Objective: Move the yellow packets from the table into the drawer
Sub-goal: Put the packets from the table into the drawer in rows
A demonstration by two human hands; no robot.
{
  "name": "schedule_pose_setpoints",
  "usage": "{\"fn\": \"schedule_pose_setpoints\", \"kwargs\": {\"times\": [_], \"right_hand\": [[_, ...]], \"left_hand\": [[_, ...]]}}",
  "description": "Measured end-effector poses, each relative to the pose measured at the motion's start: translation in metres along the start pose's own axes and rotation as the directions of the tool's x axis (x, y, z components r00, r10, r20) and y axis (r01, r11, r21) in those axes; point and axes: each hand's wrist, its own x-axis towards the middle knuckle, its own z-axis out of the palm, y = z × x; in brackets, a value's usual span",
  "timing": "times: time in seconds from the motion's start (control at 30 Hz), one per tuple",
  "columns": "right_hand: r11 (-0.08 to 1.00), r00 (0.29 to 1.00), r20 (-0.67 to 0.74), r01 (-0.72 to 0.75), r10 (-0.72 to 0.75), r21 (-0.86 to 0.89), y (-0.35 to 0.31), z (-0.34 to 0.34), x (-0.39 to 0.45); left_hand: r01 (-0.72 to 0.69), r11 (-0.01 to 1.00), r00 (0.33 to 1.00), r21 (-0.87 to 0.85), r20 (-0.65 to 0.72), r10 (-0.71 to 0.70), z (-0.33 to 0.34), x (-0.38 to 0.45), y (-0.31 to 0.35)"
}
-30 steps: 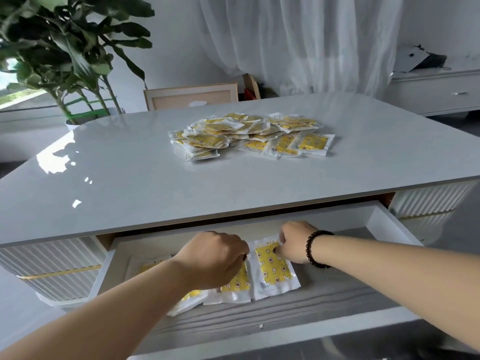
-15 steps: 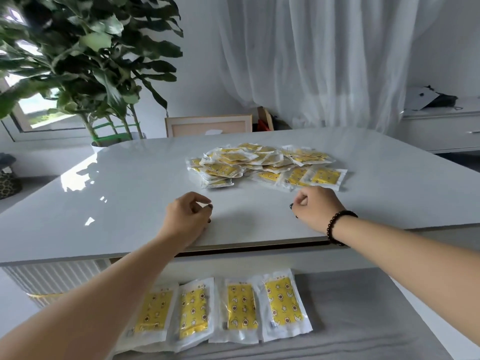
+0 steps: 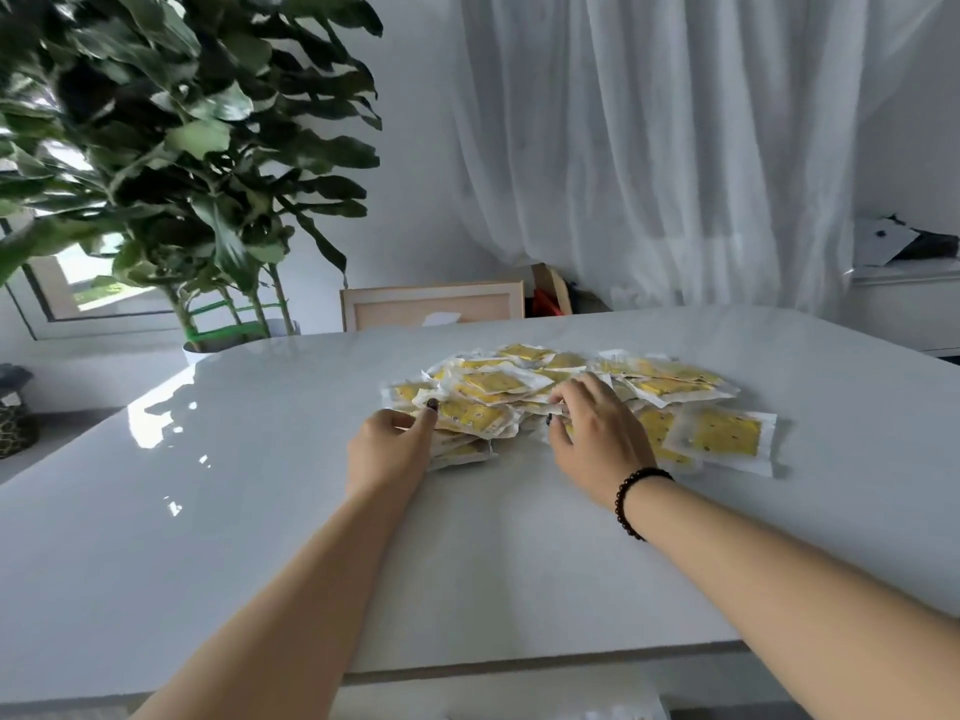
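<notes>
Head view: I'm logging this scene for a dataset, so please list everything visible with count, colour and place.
yellow packets: a heap, too many to count, yellow in clear wrap, table centre
table: one, glossy white, foreground
plant: one, green, far left
curtain: one, sheer white, behind
wooden frame: one, tan, behind the table
cabinet: one, white, far right
bracelet: one, dark beads, right wrist
left hand: pinches packets at the heap's left edge
right hand: fingers on the heap
</notes>
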Motion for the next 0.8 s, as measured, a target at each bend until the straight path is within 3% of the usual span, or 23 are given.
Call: {"fn": "schedule_pose_setpoints", "kwargs": {"times": [0.13, 0.3, 0.33, 0.47, 0.63, 0.8], "right_hand": [[0.999, 0.999, 0.023, 0.047, -0.047, 0.003, 0.003, 0.026, 0.031], [0.999, 0.931, 0.362, 0.044, -0.047, 0.018, 0.004, 0.046, 0.055], [0.999, 0.926, 0.376, 0.027, -0.04, 0.039, 0.003, 0.047, 0.055], [0.994, 0.982, 0.191, -0.019, -0.002, 0.108, 0.004, 0.048, 0.049], [0.976, 0.995, 0.097, -0.011, -0.011, 0.218, -0.004, 0.045, 0.043], [0.925, 0.99, -0.141, 0.063, -0.011, 0.375, -0.007, 0.037, 0.041]], "left_hand": [[0.002, 0.999, 0.998, 0.032, -0.065, 0.0, 0.005, 0.02, 0.005], [-0.05, 0.999, 0.998, -0.019, 0.041, 0.051, 0.014, 0.039, 0.005], [-0.049, 0.997, 0.998, -0.051, 0.037, 0.051, 0.014, 0.04, 0.005], [-0.058, 0.979, 0.998, -0.197, -0.044, 0.05, 0.011, 0.039, 0.006], [-0.017, 0.928, 0.992, -0.373, -0.123, -0.031, 0.003, 0.037, 0.01], [0.043, 0.914, 0.998, -0.404, -0.024, -0.058, -0.001, 0.028, 0.016]]}}
